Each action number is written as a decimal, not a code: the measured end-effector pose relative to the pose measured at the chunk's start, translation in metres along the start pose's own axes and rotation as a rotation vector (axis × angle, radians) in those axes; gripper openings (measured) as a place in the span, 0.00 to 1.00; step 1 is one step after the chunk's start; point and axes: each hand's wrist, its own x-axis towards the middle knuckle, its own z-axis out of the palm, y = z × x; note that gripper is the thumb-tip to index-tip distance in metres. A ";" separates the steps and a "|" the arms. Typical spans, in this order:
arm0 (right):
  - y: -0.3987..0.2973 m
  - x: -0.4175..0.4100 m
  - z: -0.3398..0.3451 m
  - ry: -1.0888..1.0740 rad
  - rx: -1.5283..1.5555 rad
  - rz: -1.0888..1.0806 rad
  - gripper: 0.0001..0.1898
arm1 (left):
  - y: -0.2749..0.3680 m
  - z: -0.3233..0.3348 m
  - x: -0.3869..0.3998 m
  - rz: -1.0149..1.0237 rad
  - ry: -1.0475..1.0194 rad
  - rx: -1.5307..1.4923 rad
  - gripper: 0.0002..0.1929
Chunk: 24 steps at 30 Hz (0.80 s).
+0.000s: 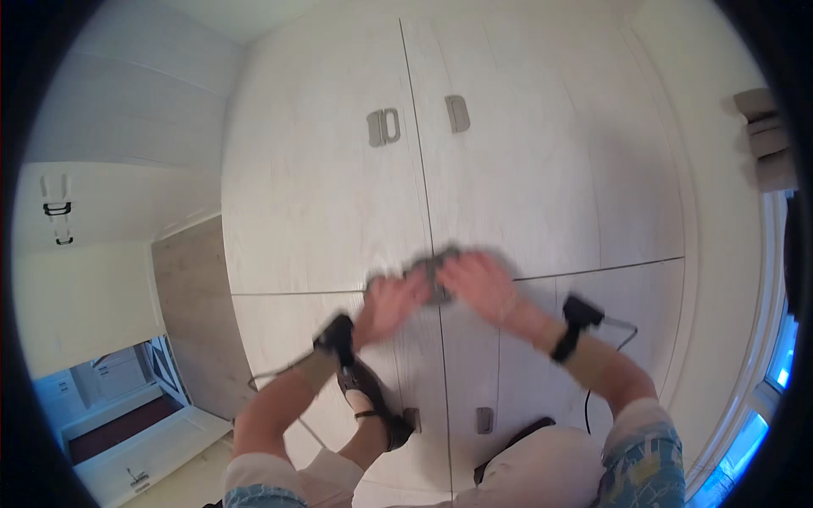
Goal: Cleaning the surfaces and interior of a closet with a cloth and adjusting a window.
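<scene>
Pale wood-grain panels point(317, 209) lie before me, their seams crossing near the centre. At that crossing are blurred grey fittings or pieces point(438, 292); what they are exactly I cannot tell. My left hand point(394, 301) rests over their left part, fingers towards the middle. From the right, my right hand point(479, 289) reaches in with its fingertips on or just above them. Motion blur hides whether either hand grips anything. Farther up, a grey recessed pull with a raised ring point(383, 127) sits left of the seam and a plain one point(457, 113) right of it.
Two more grey pulls point(411, 420) lie near my dark shoe point(375, 406). Black devices with cables are strapped to both wrists. At left are a brownish panel point(197, 317), pale cabinets with black handles point(57, 208) and an opening. A window point(740, 454) stands at right.
</scene>
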 end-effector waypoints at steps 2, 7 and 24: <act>0.049 0.072 -0.003 0.122 0.134 0.163 0.17 | -0.040 -0.029 0.036 0.074 0.623 0.267 0.26; 0.117 0.137 -0.013 0.172 0.155 0.244 0.19 | -0.058 -0.087 0.106 0.018 0.797 0.152 0.26; 0.202 0.107 -0.026 0.286 0.248 0.330 0.17 | -0.004 -0.120 0.166 0.191 0.872 0.213 0.23</act>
